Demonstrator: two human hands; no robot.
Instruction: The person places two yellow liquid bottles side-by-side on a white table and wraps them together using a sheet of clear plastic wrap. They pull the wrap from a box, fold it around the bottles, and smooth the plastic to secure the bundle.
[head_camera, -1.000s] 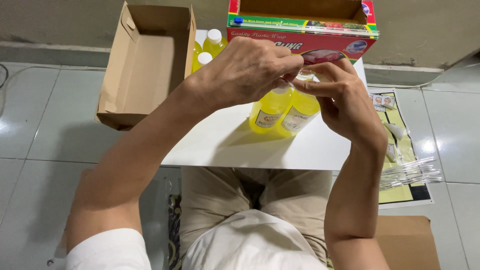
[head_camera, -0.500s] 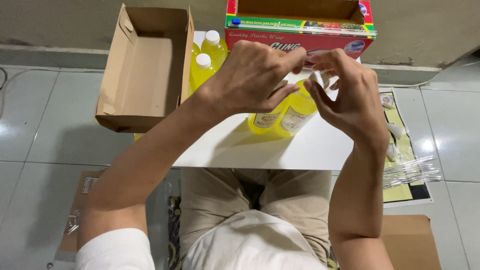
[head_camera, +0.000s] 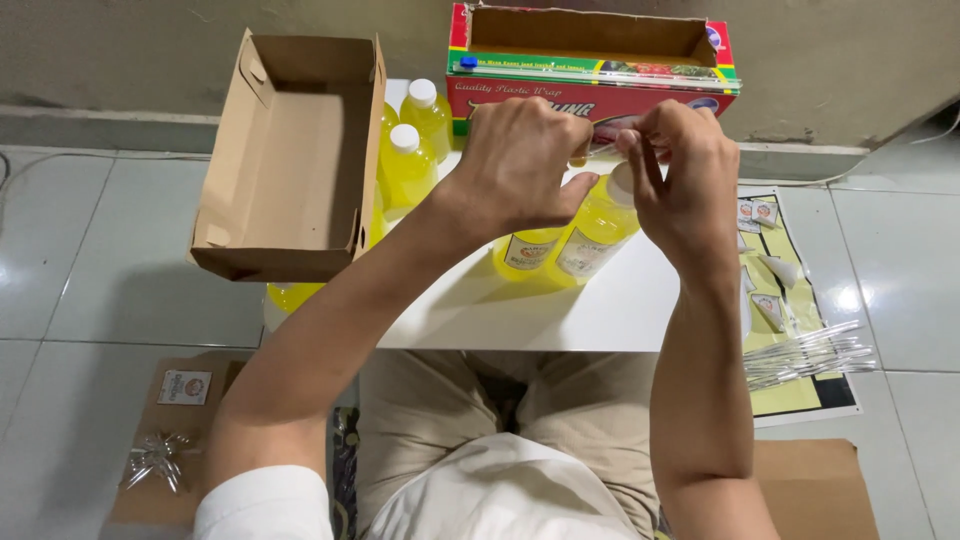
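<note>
Up over the far half of the white surface (head_camera: 620, 310), the left hand (head_camera: 520, 165) and right hand (head_camera: 680, 175) meet, each pinching one end of a small clear strip (head_camera: 600, 152) above two yellow bottles (head_camera: 565, 240). Both hands are curled narrow, fingertips closed on the strip. The bottles stand touching each other, well in from the near edge, with bare room in front of them. Two more white-capped yellow bottles (head_camera: 410, 150) stand at the left, just beside an open cardboard box (head_camera: 290, 150) that overhangs the left edge. A plastic-wrap box (head_camera: 595, 70) lines the far edge. Clear sleeves (head_camera: 805, 355) lie on the floor, right.
</note>
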